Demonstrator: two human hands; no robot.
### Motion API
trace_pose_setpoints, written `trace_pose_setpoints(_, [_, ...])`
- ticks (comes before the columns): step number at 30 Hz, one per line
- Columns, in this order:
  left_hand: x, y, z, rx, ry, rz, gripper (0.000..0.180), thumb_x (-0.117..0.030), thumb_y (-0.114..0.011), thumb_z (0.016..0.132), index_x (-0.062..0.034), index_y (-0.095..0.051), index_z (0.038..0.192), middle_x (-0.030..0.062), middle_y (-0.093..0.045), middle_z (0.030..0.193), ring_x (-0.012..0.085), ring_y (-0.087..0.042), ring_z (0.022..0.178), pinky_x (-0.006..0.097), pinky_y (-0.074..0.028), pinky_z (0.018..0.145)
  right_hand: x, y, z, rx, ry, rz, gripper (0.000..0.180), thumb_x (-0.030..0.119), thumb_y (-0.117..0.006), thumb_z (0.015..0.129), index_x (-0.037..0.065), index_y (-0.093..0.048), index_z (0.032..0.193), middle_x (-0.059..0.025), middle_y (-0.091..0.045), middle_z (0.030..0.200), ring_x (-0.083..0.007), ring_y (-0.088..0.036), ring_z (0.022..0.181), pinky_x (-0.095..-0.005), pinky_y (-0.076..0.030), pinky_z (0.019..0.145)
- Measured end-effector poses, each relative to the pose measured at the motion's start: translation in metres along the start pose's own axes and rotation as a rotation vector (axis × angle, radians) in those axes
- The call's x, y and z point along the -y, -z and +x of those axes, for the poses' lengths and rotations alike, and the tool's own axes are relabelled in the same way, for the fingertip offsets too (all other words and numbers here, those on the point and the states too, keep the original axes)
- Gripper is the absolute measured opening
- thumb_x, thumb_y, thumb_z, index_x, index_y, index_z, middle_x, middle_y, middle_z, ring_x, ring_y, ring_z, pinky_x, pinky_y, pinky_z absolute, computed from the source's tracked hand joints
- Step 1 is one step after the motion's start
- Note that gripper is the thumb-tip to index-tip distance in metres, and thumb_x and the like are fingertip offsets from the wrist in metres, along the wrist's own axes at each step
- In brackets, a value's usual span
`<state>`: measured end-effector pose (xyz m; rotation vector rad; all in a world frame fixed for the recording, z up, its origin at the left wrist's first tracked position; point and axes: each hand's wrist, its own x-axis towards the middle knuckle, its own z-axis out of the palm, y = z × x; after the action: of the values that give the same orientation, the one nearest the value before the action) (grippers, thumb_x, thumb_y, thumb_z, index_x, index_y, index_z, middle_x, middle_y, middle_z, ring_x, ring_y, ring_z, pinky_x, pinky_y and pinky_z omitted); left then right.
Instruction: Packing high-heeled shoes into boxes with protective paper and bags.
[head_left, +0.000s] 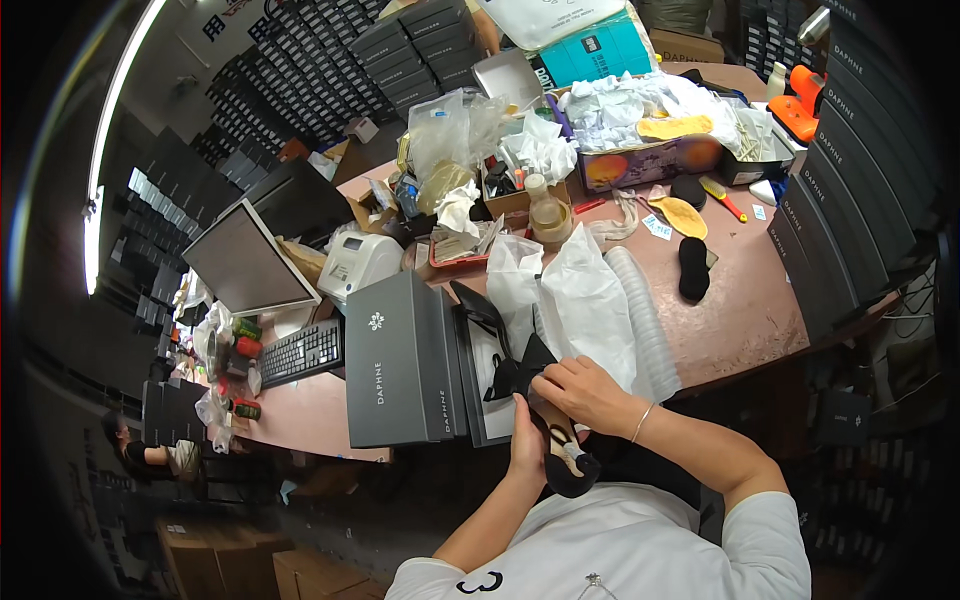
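Note:
A black shoe [572,478] with a light insole and a large black bow [520,373] is in my hands at the table's front edge. My left hand [527,442] is closed round its side from below. From the right, my right hand [585,388] has its fingers bent against the shoe beside the bow; their tips are partly hidden. The other black shoe [483,312] lies just beyond, in an open dark grey shoebox [463,385]. White tissue paper [590,310] spreads out of that box to the right. Left of it stands a dark grey box lid or closed box [395,365].
A monitor [250,262], keyboard [300,353] and white label printer [360,265] stand at left. Behind are bottles [548,210], crumpled paper and a patterned carton [650,165]. A yellow insole [680,216] and black pad [692,268] lie at right, near tall stacked shoeboxes [850,170].

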<state>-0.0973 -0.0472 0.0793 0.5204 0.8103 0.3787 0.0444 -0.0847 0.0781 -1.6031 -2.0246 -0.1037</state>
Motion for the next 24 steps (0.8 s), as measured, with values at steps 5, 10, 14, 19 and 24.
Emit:
trace_pose_setpoints(5, [0.0,0.005,0.007,-0.026,-0.007,0.033,0.069,-0.064,-0.021,0.095,-0.0062,-0.045,0.126,0.0125,-0.059,0.11,0.0238,-0.064,0.093,0.037,-0.057,0.074,-0.013,-0.012,-0.006,0.118,-0.037,0.125,0.03,0.012,-0.061,0.074,0.008,-0.055,0.104,-0.0063,-0.058,0.088,-0.0225,-0.057,0.085,-0.0328,-0.045,0.075])
trace_pose_setpoints(10, [-0.011,0.023,0.023,0.116,-0.036,0.106,0.077,-0.067,-0.017,0.094,-0.0022,-0.045,0.126,0.0131,-0.058,0.113,0.0224,-0.061,0.097,0.039,-0.055,0.078,-0.013,0.002,-0.009,-0.044,-0.026,0.164,0.026,0.015,-0.062,0.075,0.01,-0.055,0.1,-0.0038,-0.059,0.088,-0.02,-0.057,0.088,-0.0326,-0.044,0.076])
trace_pose_setpoints(14, [-0.003,0.012,0.013,0.103,-0.046,0.041,0.074,-0.068,-0.017,0.093,-0.0089,-0.038,0.132,0.0119,-0.054,0.12,0.0246,-0.059,0.102,0.042,-0.055,0.08,-0.003,-0.009,0.001,-0.099,-0.01,-0.027,0.023,0.018,-0.061,0.077,0.011,-0.054,0.097,-0.0014,-0.057,0.085,-0.0175,-0.056,0.083,-0.0301,-0.042,0.072])
trace_pose_setpoints(19, [0.007,0.013,0.011,0.031,-0.009,0.048,0.067,-0.062,-0.021,0.096,-0.0083,-0.04,0.131,0.012,-0.054,0.122,0.0256,-0.059,0.104,0.041,-0.054,0.084,-0.005,-0.012,0.001,0.136,-0.084,0.002,0.032,0.016,-0.066,0.072,0.009,-0.054,0.101,-0.0028,-0.059,0.086,-0.0191,-0.057,0.082,-0.0294,-0.041,0.071])
trace_pose_setpoints(24, [-0.001,0.029,0.022,0.076,-0.054,0.084,0.073,-0.065,-0.021,0.095,-0.0051,-0.045,0.129,0.0105,-0.057,0.119,0.0233,-0.059,0.105,0.041,-0.053,0.085,-0.005,-0.011,-0.017,-0.024,-0.306,0.422,0.049,0.009,-0.071,0.068,0.007,-0.051,0.113,-0.0123,-0.062,0.086,-0.0319,-0.059,0.078,-0.0411,-0.047,0.072])
